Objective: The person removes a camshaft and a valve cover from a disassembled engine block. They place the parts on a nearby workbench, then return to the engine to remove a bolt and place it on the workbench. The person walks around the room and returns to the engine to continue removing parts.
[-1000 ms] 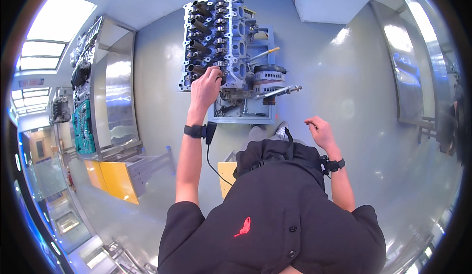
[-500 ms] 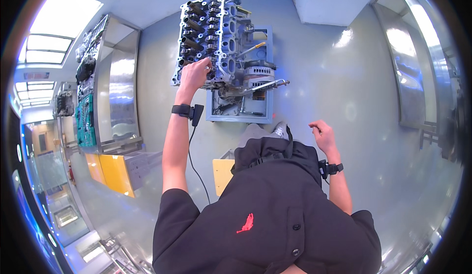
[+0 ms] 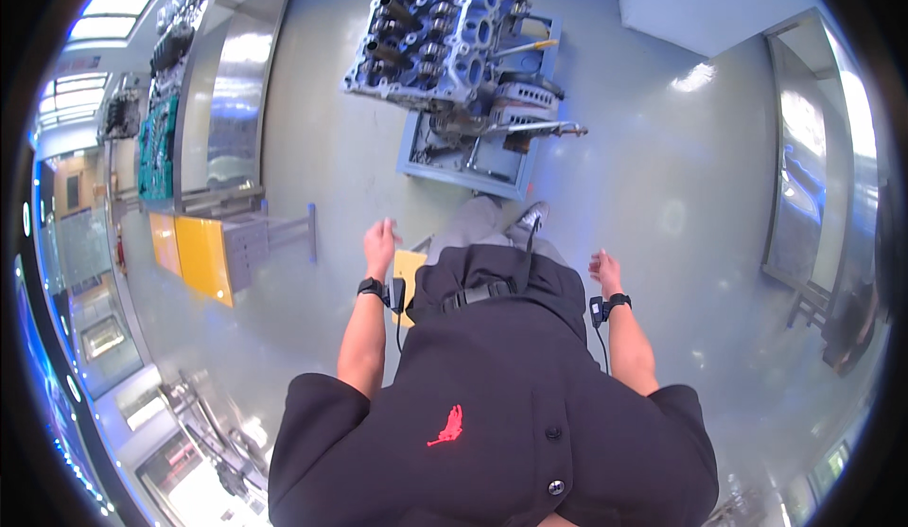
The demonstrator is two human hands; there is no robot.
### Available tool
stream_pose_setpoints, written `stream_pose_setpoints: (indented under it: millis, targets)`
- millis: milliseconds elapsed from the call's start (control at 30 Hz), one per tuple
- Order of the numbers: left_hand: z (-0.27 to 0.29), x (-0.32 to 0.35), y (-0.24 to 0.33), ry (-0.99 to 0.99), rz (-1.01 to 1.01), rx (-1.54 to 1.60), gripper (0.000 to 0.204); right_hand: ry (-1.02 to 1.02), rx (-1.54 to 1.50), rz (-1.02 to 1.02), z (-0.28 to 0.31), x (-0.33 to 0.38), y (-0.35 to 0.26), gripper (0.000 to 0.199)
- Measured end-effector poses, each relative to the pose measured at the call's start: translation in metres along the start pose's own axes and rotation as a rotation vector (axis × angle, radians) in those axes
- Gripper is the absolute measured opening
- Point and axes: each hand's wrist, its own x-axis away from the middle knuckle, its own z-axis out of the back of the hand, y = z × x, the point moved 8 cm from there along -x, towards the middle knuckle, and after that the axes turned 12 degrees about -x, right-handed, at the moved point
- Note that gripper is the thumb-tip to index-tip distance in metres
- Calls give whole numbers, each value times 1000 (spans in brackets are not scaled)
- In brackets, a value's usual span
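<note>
An engine (image 3: pixel 473 44), its cylinder head uncovered with valve springs and dark round tubes showing, stands ahead of me on a grey metal frame (image 3: pixel 459 179). My left hand (image 3: pixel 380 248) hangs in the air left of my waist, off the engine. Its fingers are loosely bent and slightly apart, with nothing visible in them. Low on my right, my right hand (image 3: pixel 605 270) is also raised free, fingers part curled and spread, touching nothing. A ribbed alternator-like unit (image 3: pixel 526 101) sits at the engine's right side, with a metal bar (image 3: pixel 534 130) crossing near it.
A wooden stool (image 3: pixel 409 267) stands beside my left hip. Further left are a yellow-fronted cabinet (image 3: pixel 203 257) and a steel bench (image 3: pixel 236 101) carrying engine parts, among them a green block (image 3: pixel 158 149). Another steel bench (image 3: pixel 793 149) stands far right. Cables run from both wristbands.
My left hand has come off the cylinder head and back toward my waist. My right hand has shifted slightly down and left. The engine now appears higher in the view.
</note>
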Motion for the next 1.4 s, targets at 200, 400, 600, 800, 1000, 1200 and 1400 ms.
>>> stream_pose_setpoints:
  millis: [200,400,600,800,1000,1200,1400]
  targets:
    - [-85,275,-252,-403,966,286,51,64,197,-197,15,42,57,51]
    - [-93,230,-270,-663,908,182,46,-5,399,-186,-51,25,31,38]
    - [-21,-18,-253,-405,609,519,32,-123,426,41,-259,-3,-53,27]
    - [29,-146,-237,-370,417,819,32,-451,724,85,-474,-24,-60,25]
    - [-41,-109,-298,-376,517,812,27,-530,1127,70,-547,-145,15,28]
    - [-96,-19,-363,-231,1079,899,17,-456,1337,25,-584,-285,147,26]
    - [-127,-17,-355,-133,1197,873,15,-312,1690,451,-601,-396,184,46]
